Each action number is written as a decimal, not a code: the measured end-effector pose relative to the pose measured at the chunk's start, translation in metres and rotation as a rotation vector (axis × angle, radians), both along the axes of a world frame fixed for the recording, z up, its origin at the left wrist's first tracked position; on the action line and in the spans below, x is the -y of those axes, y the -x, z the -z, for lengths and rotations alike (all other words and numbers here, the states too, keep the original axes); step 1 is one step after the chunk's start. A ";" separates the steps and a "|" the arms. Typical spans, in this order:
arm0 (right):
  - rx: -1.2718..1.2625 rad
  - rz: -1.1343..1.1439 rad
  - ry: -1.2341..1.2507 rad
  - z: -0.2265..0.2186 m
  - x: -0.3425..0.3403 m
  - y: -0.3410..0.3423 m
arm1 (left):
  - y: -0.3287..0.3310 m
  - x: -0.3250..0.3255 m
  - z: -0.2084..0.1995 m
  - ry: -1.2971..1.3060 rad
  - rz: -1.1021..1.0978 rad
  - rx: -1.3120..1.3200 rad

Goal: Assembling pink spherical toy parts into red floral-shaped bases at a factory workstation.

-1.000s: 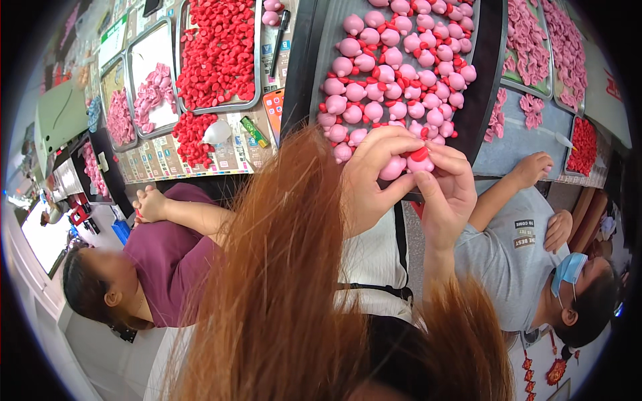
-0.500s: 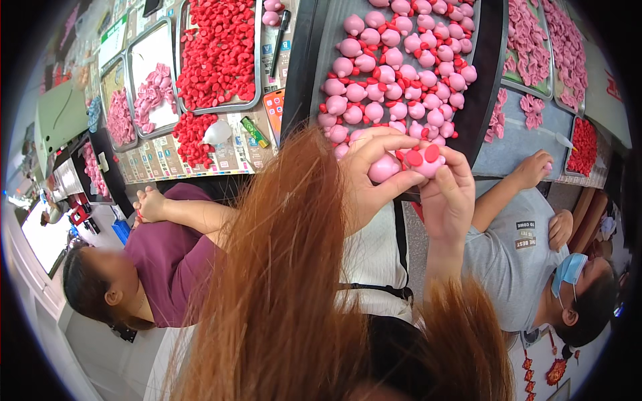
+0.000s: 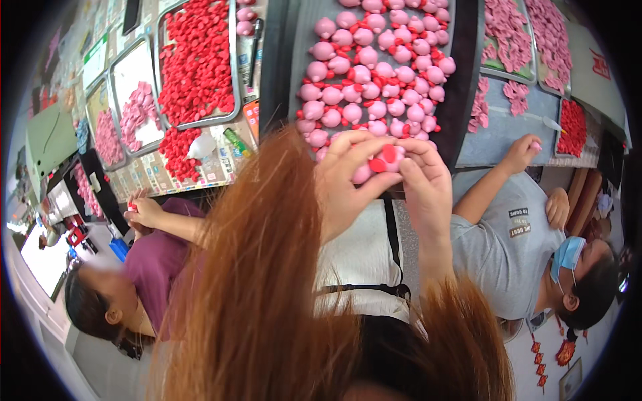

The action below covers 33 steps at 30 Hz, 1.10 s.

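Pink piece point(image 3: 396, 163) is up in the fingers at the near edge of the black-sided tray point(image 3: 463, 87). Left hand point(image 3: 344, 180) and right hand point(image 3: 426, 182) both pinch, thumbs near side, fingers curled over the far side; contact faces hidden. Risks, my read: if bodies are soft, hard squeeze dents one; a poorly stuck disc could slide or peel under a fingertip; a slip drops it among lookalikes or off the tray's near edge. Counts: two red discs point(image 3: 389, 154) visible on it; one more pink lump point(image 3: 363, 175) at the left fingers, can't tell if joined. In the tray: dozens of pink balls point(image 3: 332, 95), red bits between, overlapping, no exact count. Table, left of tray: one big red-filled tray point(image 3: 237, 100), two smaller trays point(image 3: 130, 73) with pink bits, one loose red pile point(image 3: 179, 154), one white lump point(image 3: 202, 146) on its edge, one green tube point(image 3: 236, 142). Right of tray: two trays point(image 3: 509, 76) of crinkled pink pieces toward the far edge, two loose pink clusters point(image 3: 515, 97), one red-filled small tray point(image 3: 570, 156). Co-workers: two, one left point(image 3: 164, 257), one right point(image 3: 498, 260).
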State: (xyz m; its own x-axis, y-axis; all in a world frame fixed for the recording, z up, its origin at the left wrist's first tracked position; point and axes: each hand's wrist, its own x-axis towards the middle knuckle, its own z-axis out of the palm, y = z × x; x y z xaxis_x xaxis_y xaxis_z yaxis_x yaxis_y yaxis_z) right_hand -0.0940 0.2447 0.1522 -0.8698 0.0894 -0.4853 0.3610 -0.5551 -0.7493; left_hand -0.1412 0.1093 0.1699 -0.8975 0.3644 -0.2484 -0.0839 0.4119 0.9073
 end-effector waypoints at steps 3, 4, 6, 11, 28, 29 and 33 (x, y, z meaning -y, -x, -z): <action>0.059 -0.067 -0.665 0.022 -0.020 0.004 | 0.005 -0.002 0.017 0.029 -0.045 -0.034; 0.084 -0.079 -0.925 0.029 -0.024 0.011 | 0.005 0.004 0.030 0.126 -0.031 -0.163; 0.116 -0.085 -1.194 0.044 -0.037 0.020 | 0.006 0.007 0.051 0.211 -0.025 -0.229; 0.165 -0.273 -1.472 0.068 -0.041 0.028 | 0.008 0.017 0.073 0.361 0.045 -0.216; -0.247 0.106 0.622 0.024 -0.014 0.004 | 0.006 0.012 0.065 0.527 0.055 -0.201; -0.249 0.105 0.620 0.024 -0.012 0.004 | 0.004 0.011 0.067 0.528 0.011 -0.164; -0.287 0.086 0.866 0.030 -0.006 0.000 | 0.004 0.009 0.064 0.404 -0.126 0.075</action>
State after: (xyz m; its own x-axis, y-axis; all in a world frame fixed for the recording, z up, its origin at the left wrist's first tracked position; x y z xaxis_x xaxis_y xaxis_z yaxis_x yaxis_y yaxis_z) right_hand -0.0938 0.2508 0.1222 -0.9746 -0.1351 -0.1788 0.1568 -0.9811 -0.1134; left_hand -0.1450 0.1003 0.1055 -0.9028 0.1133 -0.4149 -0.2157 0.7153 0.6647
